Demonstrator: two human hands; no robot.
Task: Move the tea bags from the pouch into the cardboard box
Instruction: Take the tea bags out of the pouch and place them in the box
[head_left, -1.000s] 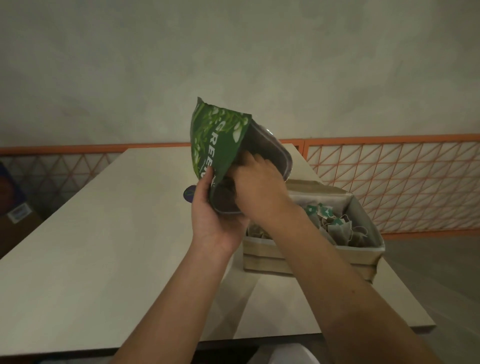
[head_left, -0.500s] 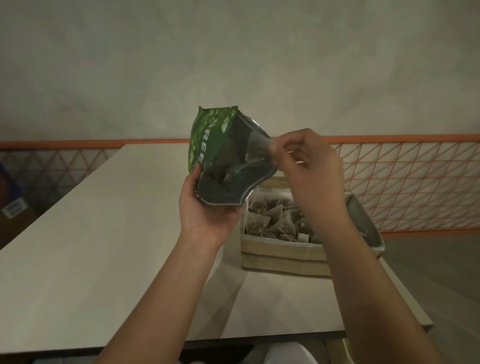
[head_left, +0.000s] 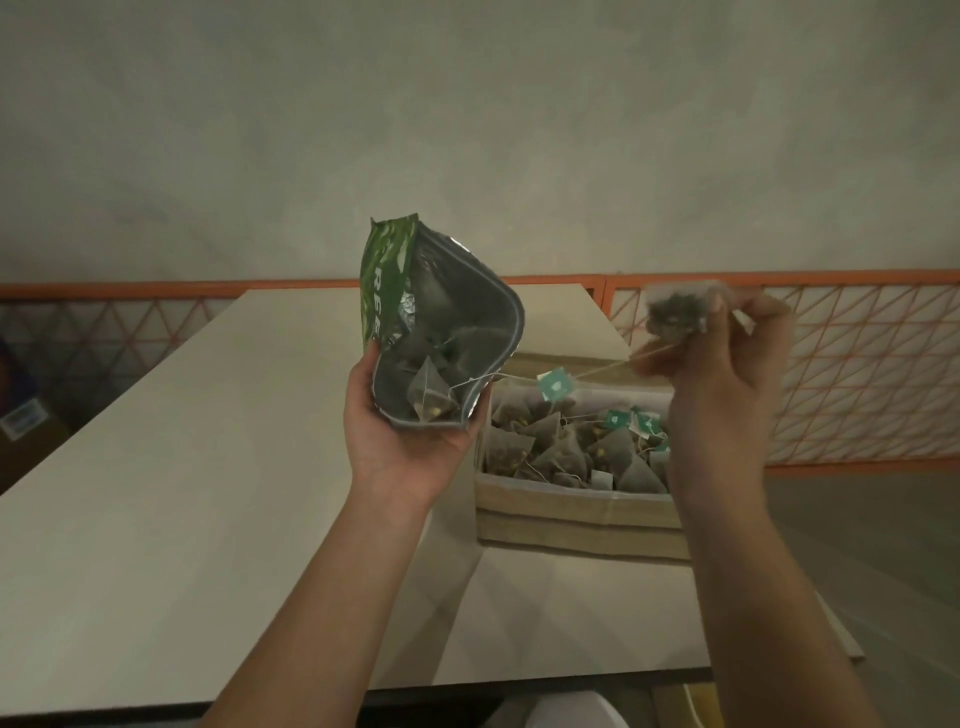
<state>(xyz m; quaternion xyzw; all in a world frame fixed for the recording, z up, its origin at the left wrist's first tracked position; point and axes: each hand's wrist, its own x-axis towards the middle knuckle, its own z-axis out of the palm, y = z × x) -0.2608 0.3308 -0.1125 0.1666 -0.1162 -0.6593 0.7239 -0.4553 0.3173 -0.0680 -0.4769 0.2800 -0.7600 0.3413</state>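
Right grip (head_left: 722, 343) pinched on one tea bag (head_left: 675, 314), raised at centre right of frame above the cardboard box (head_left: 571, 525); string taut, green tag (head_left: 555, 385) dangling mid-span, tangled back into the pouch (head_left: 441, 332). Left grip (head_left: 400, 441) wrapped round the pouch base, mouth tipped toward the camera. Box already heaped with bags (head_left: 561, 447) (well along, seemingly). Still inside the pouch: at least one pyramid bag (head_left: 428, 397), perhaps a few more. All over the pale worktop (head_left: 208, 467).
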